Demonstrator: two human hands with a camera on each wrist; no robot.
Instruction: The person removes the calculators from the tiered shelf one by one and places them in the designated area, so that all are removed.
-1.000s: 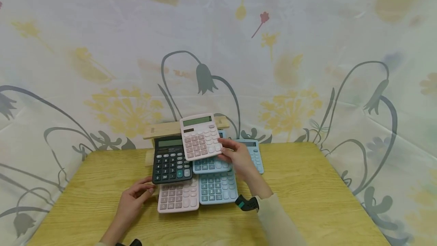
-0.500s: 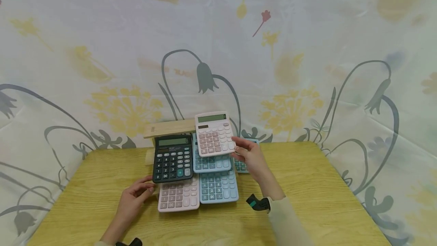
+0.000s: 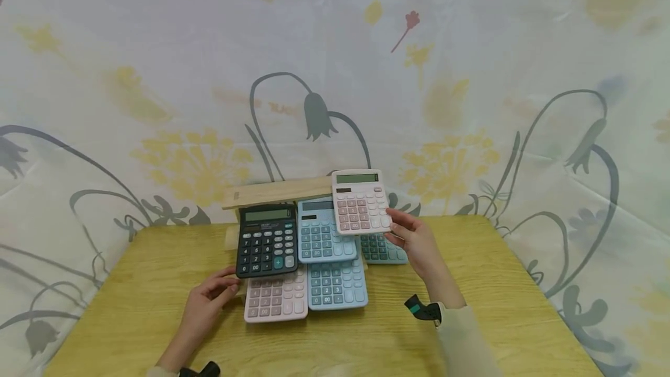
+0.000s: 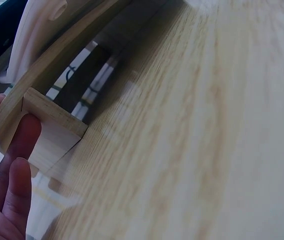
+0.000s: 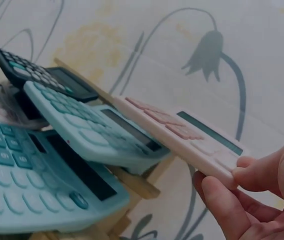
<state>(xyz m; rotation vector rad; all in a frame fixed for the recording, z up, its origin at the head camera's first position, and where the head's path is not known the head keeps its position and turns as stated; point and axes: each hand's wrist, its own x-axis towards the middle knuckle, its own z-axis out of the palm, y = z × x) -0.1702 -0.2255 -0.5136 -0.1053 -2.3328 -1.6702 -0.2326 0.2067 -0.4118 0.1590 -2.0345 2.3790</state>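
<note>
A pale pink calculator (image 3: 361, 202) is pinched at its lower right edge by my right hand (image 3: 419, 243), thumb on top and fingers below in the right wrist view. It hangs over the upper right of a wooden stand (image 3: 282, 192), partly covering a blue calculator (image 3: 384, 252). My left hand (image 3: 206, 301) holds the stand's left side; the left wrist view shows its fingers about a wooden upright (image 4: 52, 140). On the stand sit a black calculator (image 3: 267, 243) and a blue calculator (image 3: 325, 234) in the upper row. Below them are another pink calculator (image 3: 277, 298) and another blue calculator (image 3: 337, 287).
The stand rests on a yellow wood-grain table (image 3: 471, 307). Behind it hangs a pale cloth (image 3: 471, 74) printed with flowers. The calculators overlap in tilted rows.
My right hand has carried the pink calculator to the right, off the black one and most of the upper blue one, and partly over the rightmost blue one. The left hand stays put.
</note>
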